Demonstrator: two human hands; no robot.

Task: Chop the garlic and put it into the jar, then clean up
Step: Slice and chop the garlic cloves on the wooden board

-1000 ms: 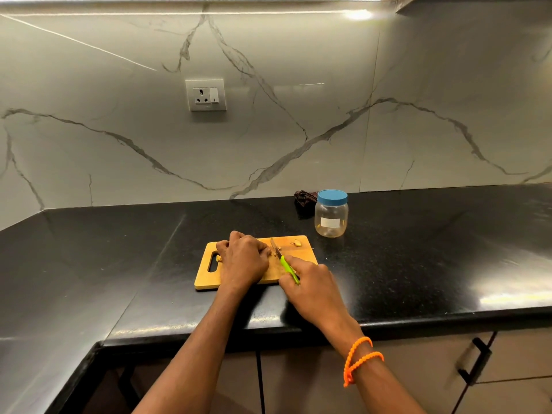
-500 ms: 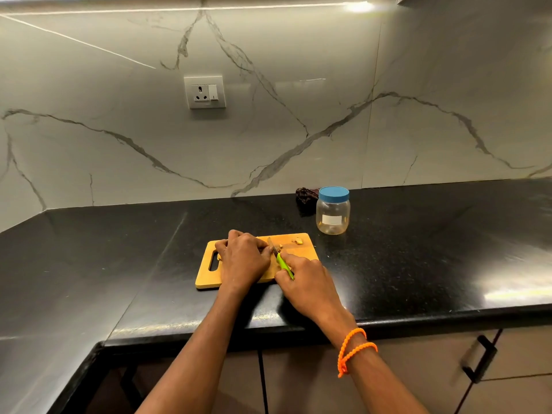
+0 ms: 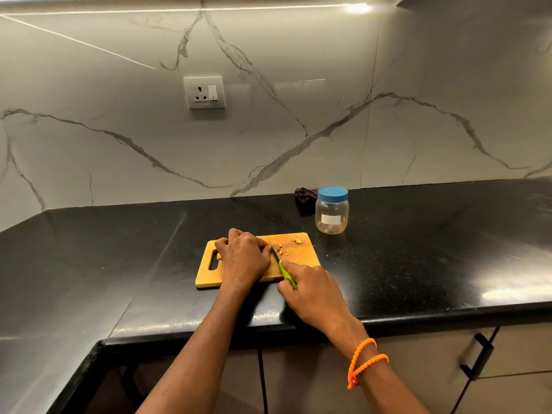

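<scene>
Gripping the green-handled knife [image 3: 287, 274] in the right hand [image 3: 313, 289], fingers curled round the handle. Pinning garlic [image 3: 279, 249] on the wooden cutting board [image 3: 301, 255] under the clenched left hand [image 3: 243, 256]; likely small, light, slippery, so holding it close beside the blade. Waiting beyond, lid still on: the jar [image 3: 332, 210].

- Black polished table [image 3: 418, 249], wrapping round the corner at the left.
- White socket with switch [image 3: 204, 92] up on the veined marble wall [image 3: 298, 115].
- Cabinet door with a black handle [image 3: 478, 357] below, lower right.
</scene>
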